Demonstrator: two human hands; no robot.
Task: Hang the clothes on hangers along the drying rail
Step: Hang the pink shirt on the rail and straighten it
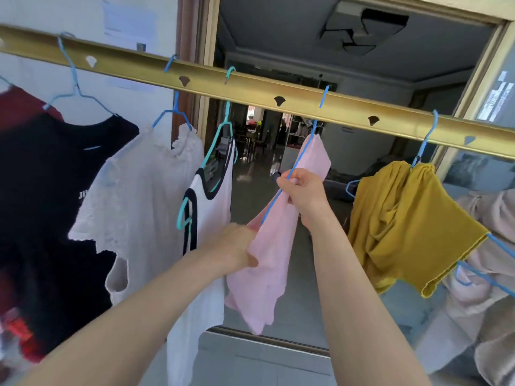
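Overhead, the gold drying rail (256, 89) slants across the view from about 10 o'clock down to 3 o'clock, with small notches cut along its face. Near the centre, the pink garment (267, 260) hangs on a blue wire hanger (323, 97) whose hook sits over the rail at roughly 1 o'clock. The cloth trails from there down toward 6 o'clock.

The right hand (302, 190), just right of centre, is clenched round the hanger's sloping wire arm together with the upper edge of the pink cloth. The left hand (237, 246), toward 7 o'clock from it, grasps the pink garment lower down. Its thumb presses on the fabric and its fingers are hidden behind the cloth.

To 9 o'clock of the hands hangs a white top with black trim (211, 213) on a teal hanger (220, 132), just beside the pink garment. Further toward 9 o'clock come a cream lace top (139, 196), then a black shirt (50, 168), each on a blue hanger on the rail. A dark red garment (19, 107) shows at the far 9 o'clock edge.

At 3 o'clock a mustard-yellow garment (404, 218) is bunched on another blue hanger hooked on the rail, apart from the pink one. Behind it at 4 o'clock lies pale beige cloth (485, 288)
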